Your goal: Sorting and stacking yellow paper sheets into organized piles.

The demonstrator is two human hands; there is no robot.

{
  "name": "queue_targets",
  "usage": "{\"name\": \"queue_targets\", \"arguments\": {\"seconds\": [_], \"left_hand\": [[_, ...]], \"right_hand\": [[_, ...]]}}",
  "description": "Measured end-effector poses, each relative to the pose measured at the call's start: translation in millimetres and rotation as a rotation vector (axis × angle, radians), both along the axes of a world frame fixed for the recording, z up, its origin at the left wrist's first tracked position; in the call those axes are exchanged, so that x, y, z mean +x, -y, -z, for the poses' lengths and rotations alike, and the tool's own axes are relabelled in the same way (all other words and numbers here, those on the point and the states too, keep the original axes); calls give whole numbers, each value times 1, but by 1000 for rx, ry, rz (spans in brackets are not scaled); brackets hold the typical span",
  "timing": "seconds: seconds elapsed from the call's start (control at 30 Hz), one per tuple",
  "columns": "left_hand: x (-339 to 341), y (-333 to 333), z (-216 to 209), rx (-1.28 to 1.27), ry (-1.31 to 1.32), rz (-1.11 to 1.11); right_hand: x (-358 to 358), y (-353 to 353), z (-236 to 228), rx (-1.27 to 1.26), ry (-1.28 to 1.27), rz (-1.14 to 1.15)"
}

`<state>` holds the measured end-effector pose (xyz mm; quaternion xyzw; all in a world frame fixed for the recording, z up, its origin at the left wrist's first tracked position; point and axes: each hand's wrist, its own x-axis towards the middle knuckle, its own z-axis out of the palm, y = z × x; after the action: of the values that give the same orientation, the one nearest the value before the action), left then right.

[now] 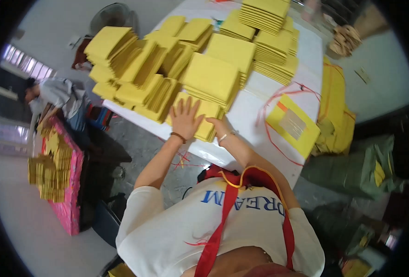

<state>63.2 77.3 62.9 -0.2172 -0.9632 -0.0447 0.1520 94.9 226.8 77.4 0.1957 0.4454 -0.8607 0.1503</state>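
Observation:
A small stack of flat yellow mailers that look like padded envelopes point(207, 109) lies at the near edge of the white table. Spread flat on its top, my left hand point(184, 119) is open, fingers pointing away from me. My right hand point(219, 129) grips the stack's right side, with one digit over the top edge and the other fingers mostly hidden. Just beyond stands a taller pile of the same mailers point(212, 76). To the left, more mailers point(156, 94) lean in loose, fanned bundles.
More piles point(274, 51) fill the table's far side. On the right lie a yellow packet with a clear patch point(293, 121) and red string point(265, 124). Green sacks point(352, 171) stand beyond the right edge. At left, a person point(63, 99) works by a pink-covered table point(75, 194).

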Motion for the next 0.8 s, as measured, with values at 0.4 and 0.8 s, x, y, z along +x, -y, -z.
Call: {"name": "queue_targets", "arguments": {"seconds": [0.4, 0.8], "left_hand": [[-23, 2, -27, -101, 161, 60], [51, -112, -87, 456, 470, 863]], "right_hand": [[71, -167, 24, 1612, -643, 283], [135, -176, 43, 2030, -230, 62]]}}
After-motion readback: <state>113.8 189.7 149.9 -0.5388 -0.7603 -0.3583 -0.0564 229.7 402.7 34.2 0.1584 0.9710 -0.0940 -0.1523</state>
